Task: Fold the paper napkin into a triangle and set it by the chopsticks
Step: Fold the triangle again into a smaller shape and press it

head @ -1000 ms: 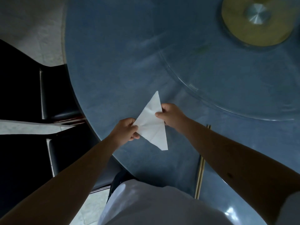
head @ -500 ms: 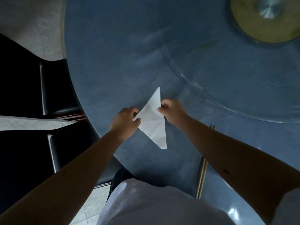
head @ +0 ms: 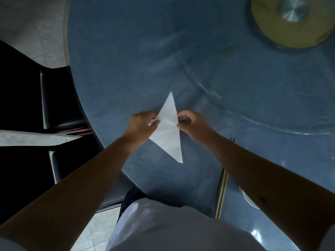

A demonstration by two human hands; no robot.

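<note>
A white paper napkin (head: 169, 131), folded into a long triangle, sits over the blue round table (head: 126, 69) near its front edge. My left hand (head: 142, 126) pinches the napkin's left corner. Fingers of my right hand (head: 193, 125) are curled on its right edge. One tip of the triangle points away from me, another points toward me. A pair of golden chopsticks (head: 222, 187) lies to the right of the napkin, mostly hidden under my right forearm.
A glass turntable (head: 253, 78) with a gold hub (head: 290, 20) covers the table's far right. Dark chairs (head: 59, 98) stand at the left edge. A small white dish (head: 247, 200) peeks out beneath my right forearm.
Both hands have shifted the napkin slightly away from me and to the left. My left fingers closed over its left corner. The triangle looks flatter against the table.
</note>
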